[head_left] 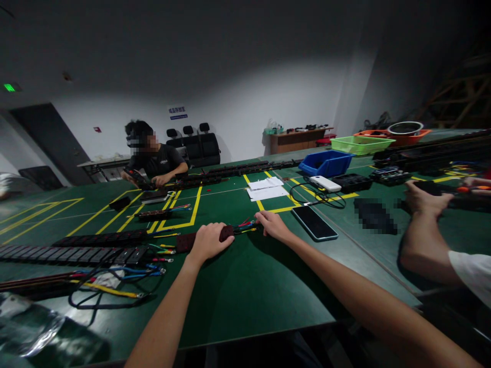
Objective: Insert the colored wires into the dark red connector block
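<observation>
Both hands [209, 241] [273, 225] press a flat dark module [192, 240] trailing coloured wires [245, 225].

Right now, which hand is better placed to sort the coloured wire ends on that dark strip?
Probably the right hand: its fingers touch the coloured wire ends. The left hand lies on the dark strip, pinning it.

Workshop / assembly floor, prob. electronics or wiring. Big green table [238, 286] w/ yellow tape lines [195, 204] marking work zones. Long rows of black modules [69, 253] w/ coloured wire leads [126, 273]. Plastic parts bins: blue [326, 162], green [360, 144], orange [406, 136]. Co-worker [155, 158] seated at far side handling same kind of parts. Bare white walls, green exit sign [9, 87], wooden bench [297, 138] at back.
</observation>
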### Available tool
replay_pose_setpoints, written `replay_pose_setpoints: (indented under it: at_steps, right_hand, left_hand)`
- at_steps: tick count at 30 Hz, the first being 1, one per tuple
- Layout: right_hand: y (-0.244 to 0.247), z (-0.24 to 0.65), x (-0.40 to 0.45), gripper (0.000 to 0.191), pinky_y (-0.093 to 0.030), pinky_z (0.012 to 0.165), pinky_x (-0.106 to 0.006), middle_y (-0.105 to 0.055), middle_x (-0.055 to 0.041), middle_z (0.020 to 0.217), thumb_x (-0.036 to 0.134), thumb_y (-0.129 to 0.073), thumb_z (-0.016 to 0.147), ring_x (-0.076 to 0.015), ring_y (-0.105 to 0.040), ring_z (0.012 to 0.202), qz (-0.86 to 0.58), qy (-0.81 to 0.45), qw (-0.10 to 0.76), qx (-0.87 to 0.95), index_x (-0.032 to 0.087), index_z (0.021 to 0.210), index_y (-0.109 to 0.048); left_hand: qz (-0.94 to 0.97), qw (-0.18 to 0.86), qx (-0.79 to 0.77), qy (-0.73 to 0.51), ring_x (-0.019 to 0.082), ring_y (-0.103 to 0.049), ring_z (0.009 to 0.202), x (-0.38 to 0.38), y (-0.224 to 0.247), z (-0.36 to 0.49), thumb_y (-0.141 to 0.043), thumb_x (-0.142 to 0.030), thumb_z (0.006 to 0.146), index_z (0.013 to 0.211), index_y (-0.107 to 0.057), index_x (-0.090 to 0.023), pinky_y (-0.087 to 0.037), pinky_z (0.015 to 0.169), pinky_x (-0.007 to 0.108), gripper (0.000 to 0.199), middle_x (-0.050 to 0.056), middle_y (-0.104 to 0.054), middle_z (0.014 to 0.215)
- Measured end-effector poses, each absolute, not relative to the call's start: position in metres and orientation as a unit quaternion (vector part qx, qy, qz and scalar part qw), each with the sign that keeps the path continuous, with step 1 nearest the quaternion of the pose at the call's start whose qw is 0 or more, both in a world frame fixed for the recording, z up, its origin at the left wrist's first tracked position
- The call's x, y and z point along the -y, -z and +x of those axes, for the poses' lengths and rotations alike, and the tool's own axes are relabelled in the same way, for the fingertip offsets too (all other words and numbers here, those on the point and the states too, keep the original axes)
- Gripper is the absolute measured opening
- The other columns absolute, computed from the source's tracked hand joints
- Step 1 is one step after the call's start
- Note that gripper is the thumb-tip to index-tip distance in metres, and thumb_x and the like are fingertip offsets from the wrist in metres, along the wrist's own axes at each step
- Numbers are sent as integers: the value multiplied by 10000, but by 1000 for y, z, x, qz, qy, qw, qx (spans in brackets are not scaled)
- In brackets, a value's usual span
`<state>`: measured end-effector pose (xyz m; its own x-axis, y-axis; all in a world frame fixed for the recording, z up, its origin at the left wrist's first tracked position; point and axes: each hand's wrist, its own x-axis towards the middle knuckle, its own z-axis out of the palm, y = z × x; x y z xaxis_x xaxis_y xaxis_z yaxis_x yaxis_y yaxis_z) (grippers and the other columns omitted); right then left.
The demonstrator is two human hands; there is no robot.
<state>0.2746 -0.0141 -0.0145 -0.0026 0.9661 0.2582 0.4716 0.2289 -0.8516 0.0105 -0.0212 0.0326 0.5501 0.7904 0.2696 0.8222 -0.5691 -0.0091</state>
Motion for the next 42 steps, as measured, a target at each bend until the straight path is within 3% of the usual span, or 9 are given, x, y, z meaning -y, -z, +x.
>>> replay_pose_setpoints:
  at_steps: [5,11,27,34,42]
  right_hand:
    - [11,273,18,349,-426,484,-210,-716,-15,788,431,-428,976,-98,-602,434,-571,-241,414,667,185,848,-640]
    - [11,273,18,328,-424,459,-198,-718,-20,773,413,-437,971,-93,-597,420,-575,-256,417,656,186,836,-632]
    - [11,270,11,260,-347,342,-173,-651,8,648,402,-571,855,-75,-511,351,-504,-413,503,568,151,874,-638]
    - [13,272,12,203,-429,455,-176,-671,6,659,305,-548,859,-96,-609,429,-583,-282,434,627,157,846,-686]
    - [6,274,19,244,-487,553,-187,-752,-14,832,231,-538,864,-99,-661,479,-612,-229,383,653,163,1011,-720]
  left_hand:
    - [-878,62,460,121,260,-640,954,21,-33,10,-509,-605,908,1112,-645,-218,-430,826,363,459,90,-709,1029]
    - [-879,67,457,123,259,-639,958,20,-31,9,-495,-609,913,1116,-639,-213,-425,819,363,468,87,-709,1033]
    - [-882,78,448,120,253,-632,923,20,-31,8,-494,-609,919,1104,-640,-209,-413,778,358,464,75,-705,1003]
    - [-881,79,451,121,258,-631,931,21,-31,9,-498,-604,918,1091,-640,-208,-408,791,362,455,78,-702,1014]
    - [-882,74,448,127,254,-635,933,20,-30,8,-500,-602,917,1096,-639,-210,-406,791,354,453,74,-704,1012]
